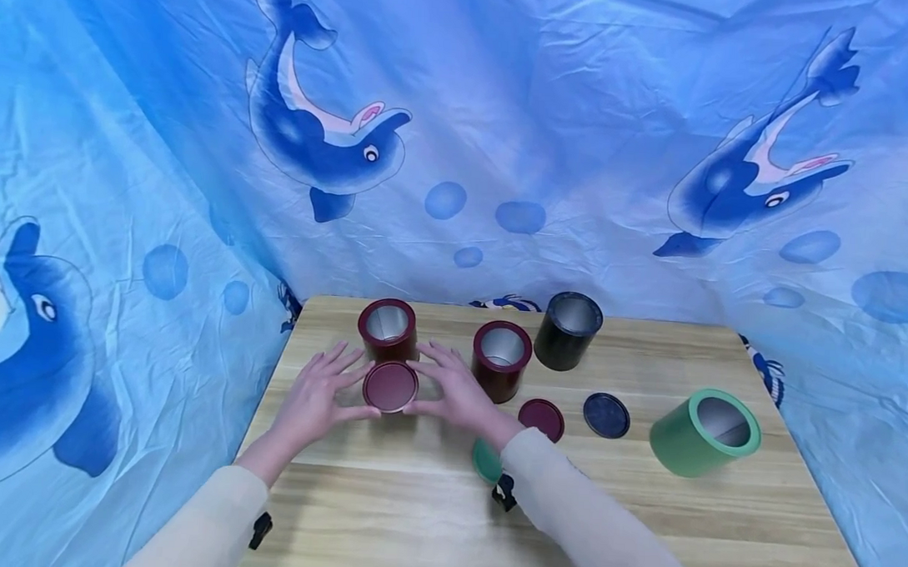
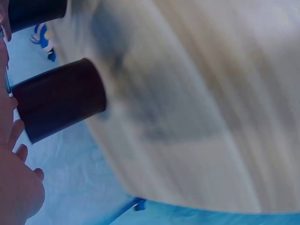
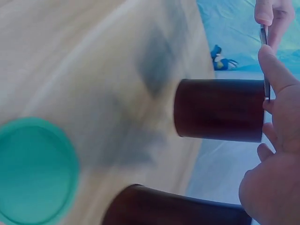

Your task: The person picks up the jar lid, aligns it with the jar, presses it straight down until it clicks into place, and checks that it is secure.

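Both hands hold a round dark red lid by its edge, one from each side. The left hand has thumb and forefinger at its left rim; the right hand grips the opposite rim the same way. Seen edge-on in the right wrist view, the lid is a thin line between the fingers. Just behind it stands an uncovered dark red canister, silvery inside, which the lid overlaps in the head view. Another open red canister is right of the right hand.
An open black canister stands at the back, an open green one at the right. A second red lid and a black lid lie between. The right forearm partly covers a green lid. Blue dolphin-print cloth surrounds the table.
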{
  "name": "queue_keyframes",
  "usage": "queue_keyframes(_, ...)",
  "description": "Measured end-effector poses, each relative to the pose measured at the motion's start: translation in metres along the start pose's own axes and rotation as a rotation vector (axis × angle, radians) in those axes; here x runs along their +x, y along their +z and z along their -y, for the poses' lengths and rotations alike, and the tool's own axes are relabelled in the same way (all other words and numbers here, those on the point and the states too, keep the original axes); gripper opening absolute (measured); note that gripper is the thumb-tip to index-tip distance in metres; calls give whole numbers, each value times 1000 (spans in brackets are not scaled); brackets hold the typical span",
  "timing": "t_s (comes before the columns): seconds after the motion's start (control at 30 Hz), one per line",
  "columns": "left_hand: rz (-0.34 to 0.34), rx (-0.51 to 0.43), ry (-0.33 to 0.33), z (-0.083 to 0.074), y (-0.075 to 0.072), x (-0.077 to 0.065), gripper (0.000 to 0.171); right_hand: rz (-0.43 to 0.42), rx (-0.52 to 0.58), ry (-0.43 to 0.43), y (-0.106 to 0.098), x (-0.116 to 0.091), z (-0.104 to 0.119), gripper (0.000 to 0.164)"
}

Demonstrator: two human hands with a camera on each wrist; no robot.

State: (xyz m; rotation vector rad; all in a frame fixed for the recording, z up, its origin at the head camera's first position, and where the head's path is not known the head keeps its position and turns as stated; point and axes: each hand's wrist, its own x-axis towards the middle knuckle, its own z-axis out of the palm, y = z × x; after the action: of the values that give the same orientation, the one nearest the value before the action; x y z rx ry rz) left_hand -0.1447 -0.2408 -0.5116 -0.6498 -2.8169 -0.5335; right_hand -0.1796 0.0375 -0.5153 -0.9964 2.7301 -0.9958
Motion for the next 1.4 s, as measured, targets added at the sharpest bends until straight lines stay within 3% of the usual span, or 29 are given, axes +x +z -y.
queue_keyframes(0.23, 28, 26, 23, 4, -27, 22, 83, -20, 16, -27, -18, 20, 6, 71)
queue_keyframes(0.4, 30, 44, 28, 10, -37, 36, 83, -6, 0, -14, -30, 34, 10, 72)
queue_keyframes(0.67, 48, 54, 9, 19, -43, 56, 86, -4, -45, 17, -40, 52, 7, 71)
queue_keyframes(0.9, 52, 119, 42, 24, -46, 71, 86, 3, -51, 44, -48, 63, 2, 73)
queue_keyframes(1.4, 104, 110, -17, 38, -46, 85, 82, 65, -105, 72, -56, 87, -2, 73)
